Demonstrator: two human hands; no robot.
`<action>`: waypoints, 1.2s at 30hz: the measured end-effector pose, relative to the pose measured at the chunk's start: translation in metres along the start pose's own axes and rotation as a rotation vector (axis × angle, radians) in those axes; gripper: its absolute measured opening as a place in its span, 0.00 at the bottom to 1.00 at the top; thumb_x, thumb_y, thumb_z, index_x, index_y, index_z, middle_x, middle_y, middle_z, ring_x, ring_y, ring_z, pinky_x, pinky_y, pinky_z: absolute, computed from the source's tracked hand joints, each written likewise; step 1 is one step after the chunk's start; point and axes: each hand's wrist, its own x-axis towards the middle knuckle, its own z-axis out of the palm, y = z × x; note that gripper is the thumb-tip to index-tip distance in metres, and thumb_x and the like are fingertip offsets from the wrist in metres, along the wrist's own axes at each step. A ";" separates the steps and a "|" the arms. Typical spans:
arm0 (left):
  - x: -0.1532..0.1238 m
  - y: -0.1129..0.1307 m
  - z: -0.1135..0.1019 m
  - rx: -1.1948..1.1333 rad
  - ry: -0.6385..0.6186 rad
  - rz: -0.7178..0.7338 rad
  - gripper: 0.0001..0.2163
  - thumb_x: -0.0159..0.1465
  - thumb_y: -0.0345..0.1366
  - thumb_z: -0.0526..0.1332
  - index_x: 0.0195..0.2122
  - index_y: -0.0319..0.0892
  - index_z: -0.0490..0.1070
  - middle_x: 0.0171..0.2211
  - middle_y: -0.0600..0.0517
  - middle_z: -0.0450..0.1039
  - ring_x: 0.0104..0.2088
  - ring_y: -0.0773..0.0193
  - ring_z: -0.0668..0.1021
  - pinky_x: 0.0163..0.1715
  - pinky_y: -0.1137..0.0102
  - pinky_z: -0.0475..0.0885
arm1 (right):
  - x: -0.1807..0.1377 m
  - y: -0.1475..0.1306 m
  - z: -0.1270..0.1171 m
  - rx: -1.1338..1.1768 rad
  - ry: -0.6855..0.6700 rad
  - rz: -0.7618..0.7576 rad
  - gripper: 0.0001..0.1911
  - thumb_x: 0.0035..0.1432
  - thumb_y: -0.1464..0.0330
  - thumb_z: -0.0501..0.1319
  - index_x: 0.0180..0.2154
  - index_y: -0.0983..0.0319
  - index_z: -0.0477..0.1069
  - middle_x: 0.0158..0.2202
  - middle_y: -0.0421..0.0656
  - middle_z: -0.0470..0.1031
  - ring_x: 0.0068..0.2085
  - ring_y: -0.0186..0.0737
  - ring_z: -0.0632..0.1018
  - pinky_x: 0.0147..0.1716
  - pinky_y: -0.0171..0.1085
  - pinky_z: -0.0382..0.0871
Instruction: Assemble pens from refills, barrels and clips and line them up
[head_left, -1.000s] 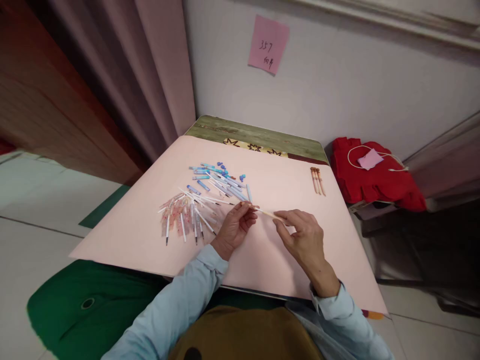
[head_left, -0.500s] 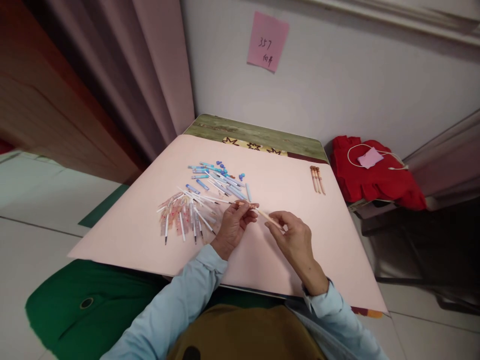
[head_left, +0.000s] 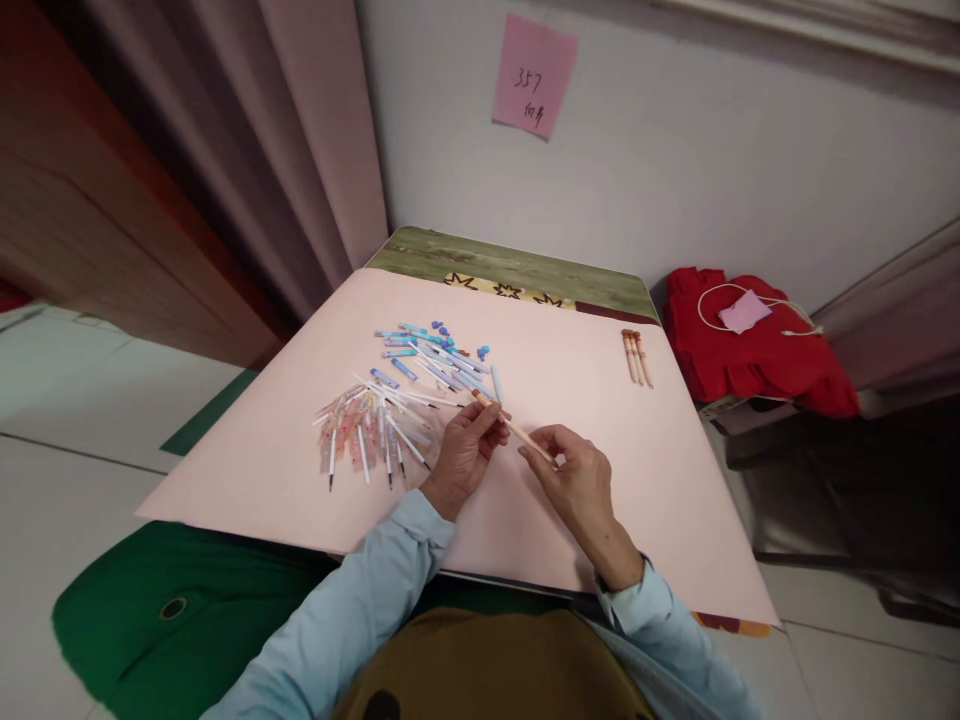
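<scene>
My left hand (head_left: 463, 452) is closed in a pinch around the brown upper part of a pen (head_left: 525, 435). That end pokes out beyond the thumb, toward the upper left. My right hand (head_left: 576, 478) grips the pale beige barrel near its lower end, so the pen slants between the two hands above the table. Whether the two parts are fully joined is hidden by the left fingers. Left of my left hand lie several white pen refills (head_left: 406, 435) on pinkish clear wrappers (head_left: 346, 440). Behind it are several blue pen barrels (head_left: 401, 340).
Three finished-looking beige pens (head_left: 637, 358) with brown tops lie side by side at the right of the pink-covered table (head_left: 660, 480). Small dark blue caps (head_left: 442, 330) sit at the back. A red cushion (head_left: 757, 350) with a white cable stands beyond the right edge.
My right hand has moved slightly left, bringing the beige barrel closer to the brown part in my left hand. The brown end now tilts up to the left, in line with the barrel.
</scene>
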 end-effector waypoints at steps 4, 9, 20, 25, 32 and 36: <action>0.000 0.001 0.001 -0.002 0.014 -0.008 0.10 0.53 0.35 0.73 0.31 0.36 0.75 0.29 0.53 0.75 0.24 0.73 0.74 0.25 0.77 0.69 | -0.001 -0.005 0.002 0.013 0.007 0.034 0.08 0.57 0.60 0.64 0.33 0.56 0.75 0.30 0.38 0.79 0.32 0.39 0.75 0.33 0.36 0.63; -0.001 0.001 0.001 0.035 0.020 0.000 0.10 0.54 0.37 0.72 0.31 0.36 0.77 0.29 0.51 0.75 0.24 0.74 0.72 0.24 0.78 0.67 | -0.001 -0.011 0.005 0.006 0.023 0.044 0.07 0.57 0.61 0.64 0.33 0.57 0.75 0.30 0.39 0.79 0.32 0.40 0.75 0.33 0.36 0.62; -0.003 0.002 0.003 0.153 0.002 0.001 0.10 0.56 0.39 0.70 0.31 0.35 0.77 0.20 0.55 0.66 0.20 0.76 0.65 0.17 0.80 0.56 | 0.000 -0.014 0.006 0.000 0.066 0.011 0.09 0.59 0.60 0.62 0.32 0.58 0.75 0.28 0.40 0.78 0.30 0.39 0.74 0.32 0.35 0.61; -0.002 0.004 0.005 0.136 0.010 -0.007 0.11 0.55 0.39 0.71 0.30 0.35 0.76 0.21 0.54 0.69 0.20 0.76 0.65 0.17 0.78 0.56 | 0.000 -0.015 0.009 -0.008 0.084 -0.018 0.10 0.60 0.60 0.61 0.32 0.58 0.75 0.28 0.41 0.78 0.30 0.39 0.74 0.33 0.35 0.61; -0.002 0.002 0.003 0.115 -0.007 -0.019 0.10 0.56 0.38 0.70 0.31 0.35 0.76 0.23 0.55 0.68 0.20 0.77 0.66 0.17 0.80 0.56 | 0.003 -0.015 0.013 -0.016 0.094 -0.019 0.11 0.61 0.59 0.61 0.33 0.58 0.76 0.29 0.40 0.78 0.30 0.39 0.74 0.33 0.35 0.61; -0.002 0.002 0.003 0.101 -0.005 -0.018 0.10 0.56 0.38 0.71 0.31 0.35 0.76 0.23 0.55 0.69 0.20 0.77 0.66 0.17 0.80 0.55 | 0.003 -0.015 0.013 -0.030 0.104 -0.027 0.12 0.61 0.58 0.60 0.33 0.59 0.76 0.28 0.41 0.78 0.29 0.39 0.74 0.32 0.35 0.61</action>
